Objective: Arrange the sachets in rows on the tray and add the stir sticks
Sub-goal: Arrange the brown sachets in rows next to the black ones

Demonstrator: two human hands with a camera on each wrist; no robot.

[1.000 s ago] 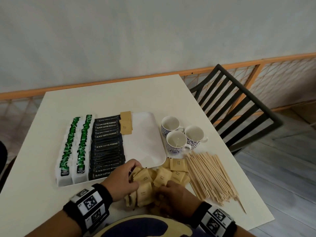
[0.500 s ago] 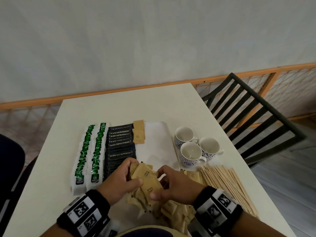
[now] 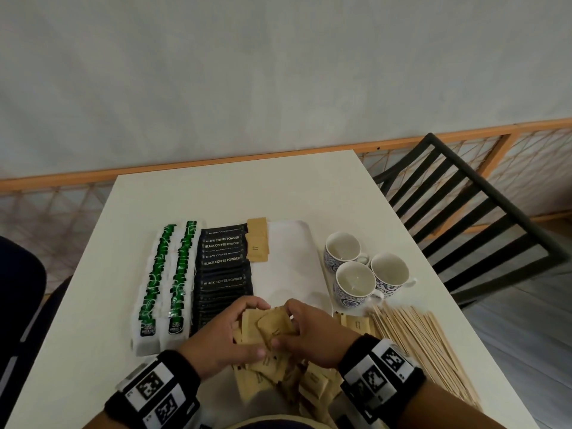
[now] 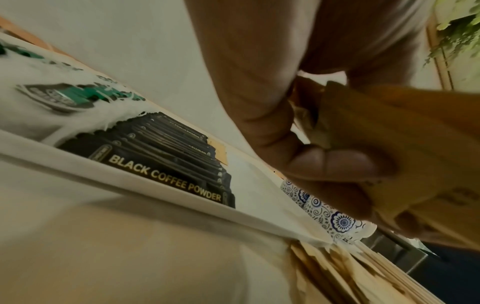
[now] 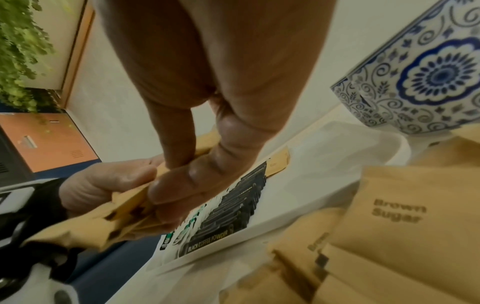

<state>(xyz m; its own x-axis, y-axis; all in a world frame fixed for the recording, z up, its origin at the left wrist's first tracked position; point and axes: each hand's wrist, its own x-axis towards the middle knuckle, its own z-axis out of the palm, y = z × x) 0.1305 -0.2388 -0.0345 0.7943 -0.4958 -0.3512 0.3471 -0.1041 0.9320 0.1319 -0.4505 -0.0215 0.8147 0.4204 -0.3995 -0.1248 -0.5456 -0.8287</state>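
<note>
Both hands grip one sugar stack (image 3: 272, 328): left hand (image 3: 223, 339), right hand (image 3: 312, 334). Square its edges, then extend your row (image 3: 257, 239) down the tray (image 3: 294, 258).

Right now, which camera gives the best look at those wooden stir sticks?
The head view: the whole pile of stir sticks lies on the table, right of the hands. The left wrist view catches only a blurred edge of the pile. I cannot pick them out in the right wrist view.
</note>
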